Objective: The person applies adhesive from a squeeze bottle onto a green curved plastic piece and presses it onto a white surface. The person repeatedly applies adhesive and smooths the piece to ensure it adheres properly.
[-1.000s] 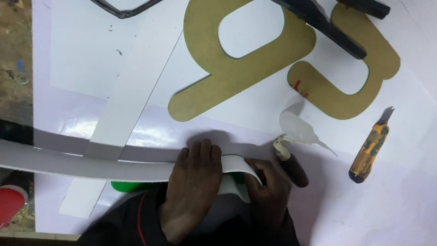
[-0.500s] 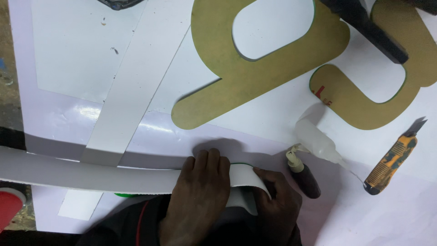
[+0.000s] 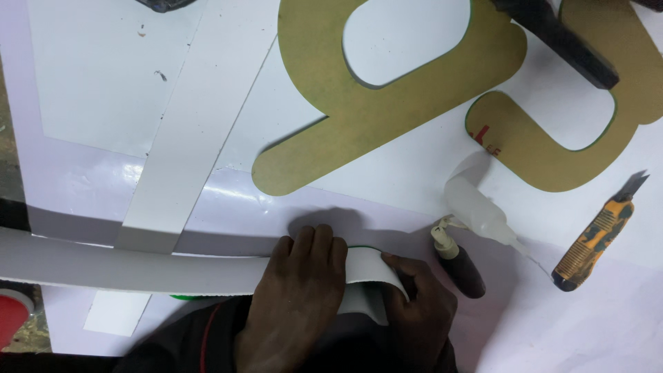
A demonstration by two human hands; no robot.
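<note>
So both hands are on a long white strip (image 3: 138,266) that runs in from the left edge along the near side of the table. The left hand (image 3: 297,297) lies flat on top of it, fingers together, pressing it down. The right hand (image 3: 418,304) sits just right of that, pinching the strip's end where it curls over and down. Just right of the right hand there's a dark-handled tool (image 3: 459,266) and a clear glue bottle (image 3: 480,211) lying on its side. An orange utility knife (image 3: 597,235) sits further right, and two big brown cutout shapes (image 3: 387,90) lie on the far side.
</note>
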